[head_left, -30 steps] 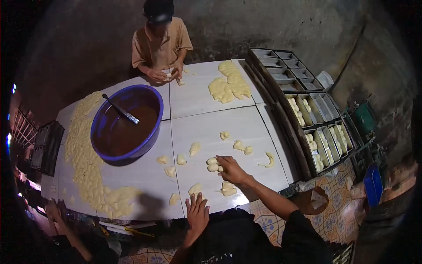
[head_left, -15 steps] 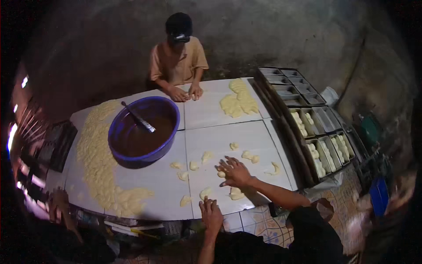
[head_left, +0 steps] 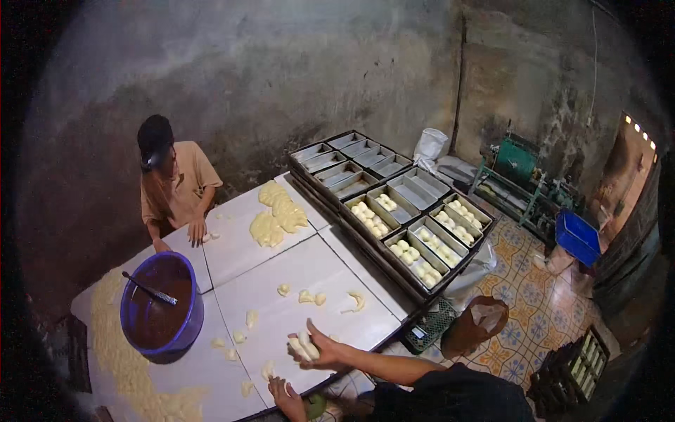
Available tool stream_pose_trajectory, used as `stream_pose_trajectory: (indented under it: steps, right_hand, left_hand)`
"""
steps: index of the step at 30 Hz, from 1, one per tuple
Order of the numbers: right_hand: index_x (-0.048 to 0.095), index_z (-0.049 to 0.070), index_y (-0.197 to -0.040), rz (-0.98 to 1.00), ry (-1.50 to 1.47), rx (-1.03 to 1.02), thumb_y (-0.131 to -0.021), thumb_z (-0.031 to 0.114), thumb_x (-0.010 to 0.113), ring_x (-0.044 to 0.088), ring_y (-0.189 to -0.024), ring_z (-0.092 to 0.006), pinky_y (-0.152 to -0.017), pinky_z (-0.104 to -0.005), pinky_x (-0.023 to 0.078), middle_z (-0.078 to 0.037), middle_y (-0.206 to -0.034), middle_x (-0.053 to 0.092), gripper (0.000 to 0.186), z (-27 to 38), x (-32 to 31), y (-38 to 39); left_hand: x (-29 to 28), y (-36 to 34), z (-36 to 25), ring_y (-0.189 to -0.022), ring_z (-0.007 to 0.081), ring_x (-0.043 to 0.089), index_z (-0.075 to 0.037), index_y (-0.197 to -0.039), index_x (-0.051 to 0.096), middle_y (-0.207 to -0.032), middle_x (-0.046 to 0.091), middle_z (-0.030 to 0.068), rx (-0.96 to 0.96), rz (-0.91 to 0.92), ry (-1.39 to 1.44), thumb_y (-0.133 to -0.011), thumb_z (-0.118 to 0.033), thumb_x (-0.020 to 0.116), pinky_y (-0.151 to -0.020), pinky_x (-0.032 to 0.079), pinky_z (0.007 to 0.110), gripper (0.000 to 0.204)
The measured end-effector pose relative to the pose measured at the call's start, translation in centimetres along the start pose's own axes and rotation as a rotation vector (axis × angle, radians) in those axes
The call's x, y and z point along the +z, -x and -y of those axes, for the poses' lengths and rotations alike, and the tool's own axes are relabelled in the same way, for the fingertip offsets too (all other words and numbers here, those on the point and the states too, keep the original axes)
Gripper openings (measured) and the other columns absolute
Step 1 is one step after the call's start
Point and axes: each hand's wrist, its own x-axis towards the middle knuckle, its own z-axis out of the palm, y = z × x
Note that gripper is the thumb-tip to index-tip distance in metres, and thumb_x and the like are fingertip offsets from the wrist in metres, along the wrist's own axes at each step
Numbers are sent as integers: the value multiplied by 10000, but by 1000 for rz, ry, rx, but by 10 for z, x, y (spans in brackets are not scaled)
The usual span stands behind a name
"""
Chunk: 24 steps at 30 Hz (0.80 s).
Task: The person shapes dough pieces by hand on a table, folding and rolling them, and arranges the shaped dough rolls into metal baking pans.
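Since the earlier frame, the right hand (head_left: 323, 348) has turned from palm-down over its dough rolls (head_left: 304, 347) to thumb-up around them, and the view has swung rightward. The counter (head_left: 281, 271) lies beneath and beyond both hands. Beyond the right hand and to its right stands a block of metal baking pans (head_left: 355, 185); its nearer pans hold shaped dough (head_left: 369, 218). Well to the left of the right hand is a blue-purple tub (head_left: 190, 337) of brown contents with a utensil (head_left: 158, 293) across it; a co-worker (head_left: 179, 179) is stationed farther off on that side. A patch of yellow dough (head_left: 271, 225) lies straight beyond the right hand, well apart.

Hand condition: the right is closed around the rolls, cradling them along its palm side; the exact count is unclear. The left hand (head_left: 287, 399), nearer the body, is loosely spread and grips nothing; its fingertips are close to a small dough piece (head_left: 268, 370), contact not determinable. Smaller scraps lie to the left of and beyond the right hand.

Assessment: the rolls appear light, soft and easily dented, possibly tacky. Hold is best taken along their sides, palm cupped, pressure light and even; pinching the ends would probably distort them.
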Motion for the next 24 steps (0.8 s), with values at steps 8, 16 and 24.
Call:
stream_pose_trajectory:
  steps: [8,16,24]
  right_hand:
    - [303,192,-1477,-83,91,-231,-913,683,255,582,-997,-233,-852,-349,493,-130,-1220,553,750,256,-3,142]
    - [642,22,-1129,-713,1260,-145,-967,628,188,607,-906,-333,-870,-414,440,-227,-948,654,775,468,-156,108]
    - [314,72,-1444,-730,1621,-66,-858,136,511,631,-854,-436,-767,-477,499,-287,-900,649,621,472,-187,114]
  left_hand:
    - [17,24,18,-1028,397,601,50,-948,652,-976,658,227,-77,-252,-97,-904,-197,636,-919,465,485,252]
    - [52,-44,-43,-890,331,608,-24,-1089,639,-1064,658,141,-652,-892,0,-905,-593,447,-902,445,440,628]
    - [20,-54,-54,-1057,345,569,-37,-1207,586,-1193,614,147,-520,-770,1822,-952,-455,429,-998,374,484,515]
